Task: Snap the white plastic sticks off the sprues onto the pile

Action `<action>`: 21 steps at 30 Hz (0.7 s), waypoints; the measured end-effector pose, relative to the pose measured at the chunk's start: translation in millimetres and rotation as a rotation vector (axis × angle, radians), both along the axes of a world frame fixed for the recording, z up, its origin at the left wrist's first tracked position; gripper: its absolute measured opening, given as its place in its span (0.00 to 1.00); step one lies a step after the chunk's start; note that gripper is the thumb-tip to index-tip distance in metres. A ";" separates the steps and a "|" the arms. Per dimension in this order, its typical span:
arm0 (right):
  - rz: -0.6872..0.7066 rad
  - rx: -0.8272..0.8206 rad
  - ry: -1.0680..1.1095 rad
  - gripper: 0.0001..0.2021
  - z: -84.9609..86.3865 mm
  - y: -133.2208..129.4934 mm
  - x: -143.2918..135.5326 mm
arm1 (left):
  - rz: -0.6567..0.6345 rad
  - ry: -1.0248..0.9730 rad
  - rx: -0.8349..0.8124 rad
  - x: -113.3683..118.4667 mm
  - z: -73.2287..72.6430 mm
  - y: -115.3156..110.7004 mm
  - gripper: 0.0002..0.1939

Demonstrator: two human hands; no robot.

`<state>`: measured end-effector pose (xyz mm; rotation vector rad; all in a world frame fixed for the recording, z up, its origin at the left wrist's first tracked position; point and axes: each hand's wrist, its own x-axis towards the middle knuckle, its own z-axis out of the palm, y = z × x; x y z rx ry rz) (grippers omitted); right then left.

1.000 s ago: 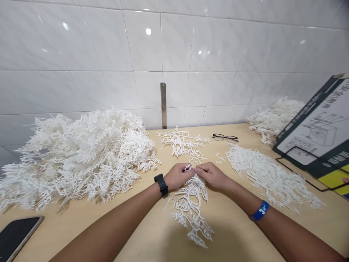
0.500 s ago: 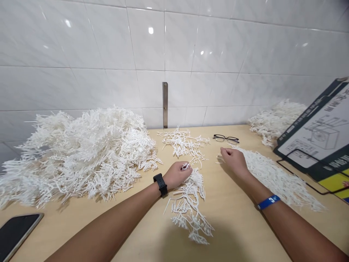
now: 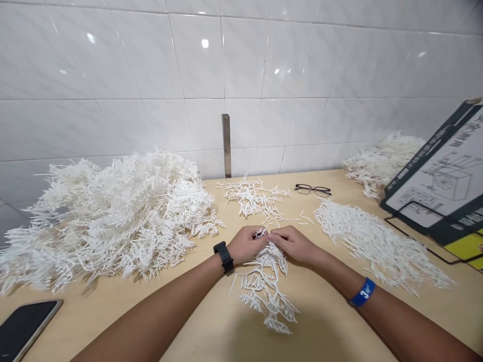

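Note:
My left hand is closed on a bunch of white branching strands, which trails over the wooden table toward me. My right hand meets it at the fingertips, pinched at the upper end of the same bunch. A loose cluster of branching strands lies just beyond both hands. To the right is a flat pile of separate white pieces, with a few small bits beside it. A large tangled white heap stands at the left.
Black-framed glasses lie near the wall. A phone is at the near left. At the right, a printed box leans by a black wire frame, with another white heap behind. A metal bracket is on the wall.
My right hand has moved left, from beside the flat pile to my left hand, and its fingertips now pinch the bunch. My left hand has stayed closed on the strands.

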<state>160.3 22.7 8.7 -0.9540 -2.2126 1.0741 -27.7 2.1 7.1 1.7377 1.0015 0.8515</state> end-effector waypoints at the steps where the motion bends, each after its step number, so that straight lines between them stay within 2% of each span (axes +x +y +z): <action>1: 0.012 0.003 -0.004 0.23 -1.4 1.2 0.8 | -0.001 -0.001 -0.007 -0.1 0.6 -0.6 0.19; 7: -0.080 0.014 0.035 0.23 -3.7 10.6 11.5 | -0.015 -0.004 -0.044 -1.2 5.3 -3.0 0.19; 15: 0.066 0.011 0.009 0.23 2.8 -0.4 4.1 | -0.038 -0.019 -0.024 -2.1 2.5 -0.3 0.20; 21: -0.014 0.088 -0.024 0.22 2.0 -1.1 1.0 | -0.045 0.016 -0.028 0.0 6.8 -3.5 0.17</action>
